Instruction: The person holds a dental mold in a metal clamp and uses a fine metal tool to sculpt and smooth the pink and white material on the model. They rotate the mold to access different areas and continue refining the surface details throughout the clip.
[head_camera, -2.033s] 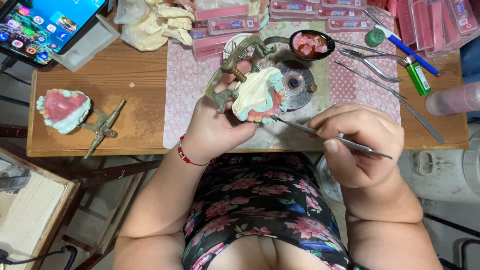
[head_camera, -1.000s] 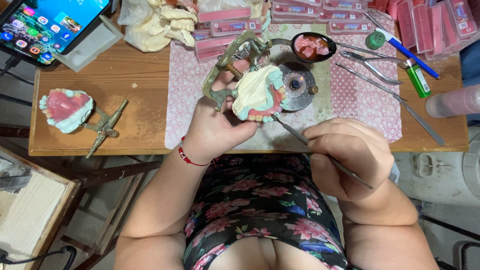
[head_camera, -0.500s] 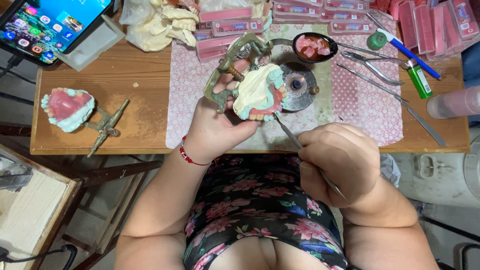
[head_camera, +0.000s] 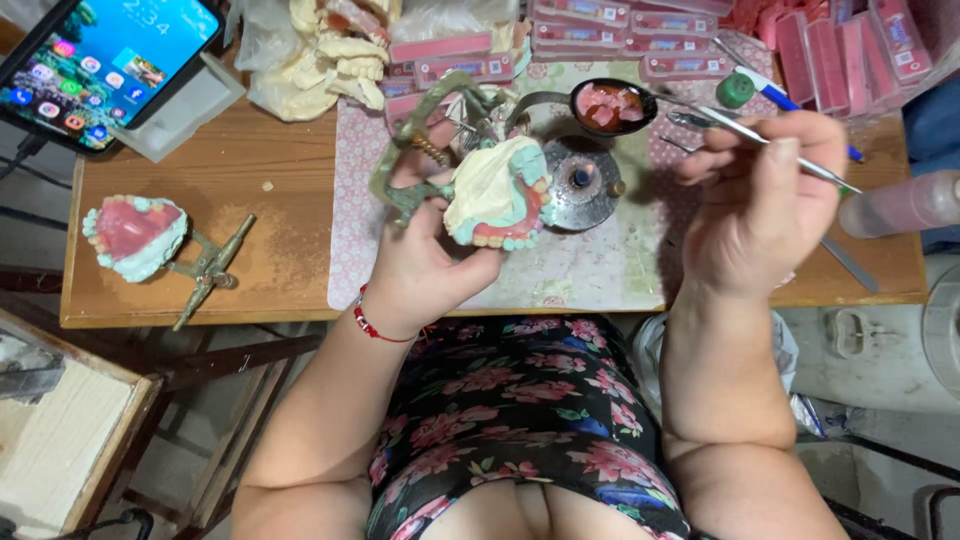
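Near the left edge of the wooden tabletop (head_camera: 290, 200), a second denture model (head_camera: 132, 235) with pink wax and a row of teeth is lying on its metal articulator (head_camera: 210, 270), and a smartphone (head_camera: 105, 55) with a lit screen is leaning at the far left corner. Toward the middle, the left hand (head_camera: 430, 260), wearing a red bracelet (head_camera: 375, 325) at the wrist, is closing its fingers around a greenish metal articulator frame (head_camera: 420, 140) and holding it raised over the patterned mat (head_camera: 600, 270) near the front edge; the plaster denture cast (head_camera: 495, 195) mounted in that frame is showing cream stone, green wax and a row of pinkish teeth facing the person. Just beyond the cast, a small round metal burner (head_camera: 583, 180) is sitting on the mat, and a spoon (head_camera: 610, 105) holding pink wax is resting above it. Plaster casts (head_camera: 335, 55) are piling up at the far edge, beside rows of pink wax boxes (head_camera: 640, 30). To the right, the right hand (head_camera: 765, 205) is pinching a thin metal wax instrument (head_camera: 745, 135) between thumb and fingers, holding it well apart from the cast, with its tip pointing toward the spoon. More metal tools (head_camera: 850, 262) are lying near the right edge, close to a pink bottle (head_camera: 900, 205).
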